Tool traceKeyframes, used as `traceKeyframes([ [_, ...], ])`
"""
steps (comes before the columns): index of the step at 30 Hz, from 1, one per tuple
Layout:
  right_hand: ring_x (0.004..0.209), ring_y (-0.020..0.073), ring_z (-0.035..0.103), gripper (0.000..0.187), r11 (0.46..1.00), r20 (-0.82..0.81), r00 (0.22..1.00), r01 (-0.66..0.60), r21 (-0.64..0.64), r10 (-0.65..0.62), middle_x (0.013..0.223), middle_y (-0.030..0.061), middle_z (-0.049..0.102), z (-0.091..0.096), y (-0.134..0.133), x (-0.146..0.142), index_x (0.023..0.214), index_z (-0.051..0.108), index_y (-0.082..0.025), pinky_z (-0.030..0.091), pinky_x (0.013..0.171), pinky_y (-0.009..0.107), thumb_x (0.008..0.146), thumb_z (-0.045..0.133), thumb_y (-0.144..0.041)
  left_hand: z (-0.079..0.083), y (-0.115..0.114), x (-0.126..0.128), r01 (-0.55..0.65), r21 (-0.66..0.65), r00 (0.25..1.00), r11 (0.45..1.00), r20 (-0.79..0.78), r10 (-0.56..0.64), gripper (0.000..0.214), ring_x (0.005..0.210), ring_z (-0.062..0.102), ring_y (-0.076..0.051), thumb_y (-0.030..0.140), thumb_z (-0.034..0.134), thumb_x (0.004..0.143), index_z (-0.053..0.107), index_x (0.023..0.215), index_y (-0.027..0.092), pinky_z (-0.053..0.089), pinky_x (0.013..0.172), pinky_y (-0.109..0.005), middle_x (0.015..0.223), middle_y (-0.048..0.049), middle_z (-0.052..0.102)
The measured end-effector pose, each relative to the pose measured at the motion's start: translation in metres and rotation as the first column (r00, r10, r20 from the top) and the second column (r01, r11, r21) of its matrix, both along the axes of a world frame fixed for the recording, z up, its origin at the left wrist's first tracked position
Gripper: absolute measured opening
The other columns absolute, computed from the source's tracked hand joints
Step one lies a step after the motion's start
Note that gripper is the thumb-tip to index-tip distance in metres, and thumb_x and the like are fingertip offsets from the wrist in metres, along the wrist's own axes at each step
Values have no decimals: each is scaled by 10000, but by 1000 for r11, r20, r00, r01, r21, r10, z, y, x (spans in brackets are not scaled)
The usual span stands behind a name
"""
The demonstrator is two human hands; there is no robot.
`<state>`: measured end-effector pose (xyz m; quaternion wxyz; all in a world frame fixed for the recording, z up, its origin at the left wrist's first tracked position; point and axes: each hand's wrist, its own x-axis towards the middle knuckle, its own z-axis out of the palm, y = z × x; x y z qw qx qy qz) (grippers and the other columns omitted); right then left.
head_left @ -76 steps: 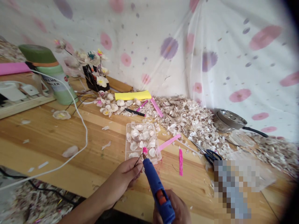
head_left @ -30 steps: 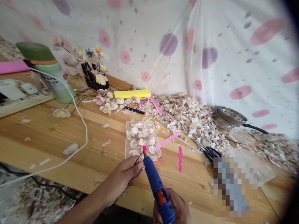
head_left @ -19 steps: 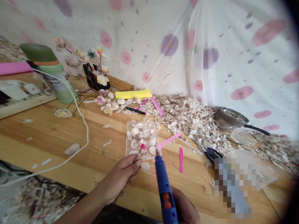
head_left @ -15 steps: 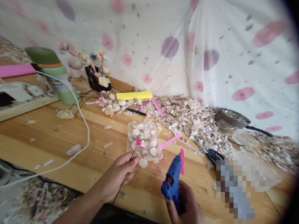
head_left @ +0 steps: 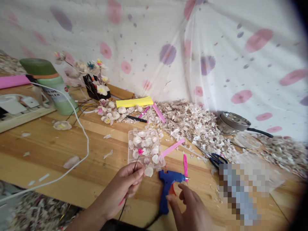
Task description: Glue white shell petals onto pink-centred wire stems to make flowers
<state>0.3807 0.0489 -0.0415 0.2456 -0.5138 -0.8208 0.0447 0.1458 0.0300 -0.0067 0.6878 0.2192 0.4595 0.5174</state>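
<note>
My left hand (head_left: pixel 125 187) pinches a thin dark wire stem with a small pink flower centre (head_left: pixel 140 151) at its tip, held over the clear plastic box of white petals (head_left: pixel 144 147). A blue glue gun (head_left: pixel 167 186) lies on the wooden table (head_left: pixel 48 150), its nozzle pointing right toward a pink paper strip (head_left: pixel 185 163). My right hand (head_left: pixel 192 210) hovers just beside the gun's handle with fingers spread, holding nothing. One white petal (head_left: pixel 149 172) lies near my left fingertips.
A heap of dry husk scraps (head_left: pixel 192 123) covers the table's back. Scissors (head_left: pixel 216 158), a steel pan (head_left: pixel 234 122), yellow paper (head_left: pixel 134 102), a black pen (head_left: pixel 137 119), finished flowers (head_left: pixel 96 72), a green tumbler (head_left: pixel 51 85) and a white cable (head_left: pixel 81 128) are around.
My right hand swung the glue gun away from the pink flower centre, laid it on the table to the right and let go. My left hand kept the stem.
</note>
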Motion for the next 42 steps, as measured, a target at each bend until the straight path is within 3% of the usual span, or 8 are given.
traceKeyframes([
  [3, 664, 204, 667, 331, 987, -274, 957, -130, -96, 99, 753, 65, 693, 31, 5, -19, 968, 652, -184, 525, 588, 270, 870, 586, -493, 1, -1, 9, 19, 7, 999, 1000, -37, -19, 424, 434, 134, -35, 541, 727, 701, 495, 718, 186, 64, 401, -203, 520, 114, 312],
  [6, 753, 195, 643, 316, 909, -534, 837, -308, -280, 119, 832, 59, 691, 47, 8, -46, 960, 655, -189, 510, 664, 267, 870, 582, -482, 3, -2, 18, 46, 8, 996, 999, -71, -45, 408, 431, 140, -42, 550, 692, 732, 497, 728, 192, 68, 396, -207, 507, 116, 284],
  [12, 649, 162, 529, 310, 809, -730, 663, -332, -485, -166, 665, 25, 618, 39, 12, -73, 728, 646, -164, 418, 615, 261, 826, 620, -457, 2, -4, 22, 68, 0, 997, 998, -36, -68, 418, 423, 147, -31, 554, 698, 727, 503, 730, 185, 68, 393, -202, 507, 116, 291],
  [16, 652, 153, 492, 264, 800, -773, 615, -382, -463, -153, 673, 6, 576, 44, 16, -72, 740, 614, -177, 385, 614, 263, 848, 604, -418, 0, -5, 21, 53, -34, 993, 998, 105, -49, 399, 422, 151, -16, 565, 636, 779, 515, 786, 184, 61, 395, -183, 573, 91, 397],
  [21, 707, 157, 508, 201, 864, -730, 679, -412, -288, 80, 721, -8, 543, 60, 23, -72, 729, 551, -205, 386, 655, 268, 904, 545, -305, 4, -5, 24, 68, -90, 978, 994, 205, -48, 422, 401, 159, -3, 545, 695, 733, 463, 752, 193, 48, 376, -164, 562, 93, 420],
  [25, 790, 175, 525, 146, 928, -605, 772, -346, -138, 198, 809, 11, 581, 62, 29, -75, 761, 556, -209, 389, 714, 291, 904, 529, -195, 7, -6, 27, 67, -99, 980, 993, 193, -47, 453, 395, 152, 6, 545, 721, 706, 440, 732, 191, 52, 367, -157, 553, 100, 407],
  [31, 831, 203, 514, 133, 959, -453, 858, -282, -24, 241, 848, 26, 607, 59, 36, -79, 800, 574, -201, 357, 752, 334, 875, 539, -97, 2, -6, 26, 60, -57, 986, 997, 157, -50, 389, 400, 150, -1, 502, 652, 789, 418, 731, 197, 64, 371, -162, 574, 96, 409],
  [42, 819, 222, 493, 135, 978, -251, 945, -204, 42, 208, 859, 62, 644, 57, 38, -83, 770, 603, -161, 308, 787, 357, 882, 579, -89, 0, -7, 27, 74, -57, 991, 996, 113, -67, 405, 399, 165, -4, 544, 642, 779, 432, 754, 199, 64, 377, -170, 561, 99, 412],
])
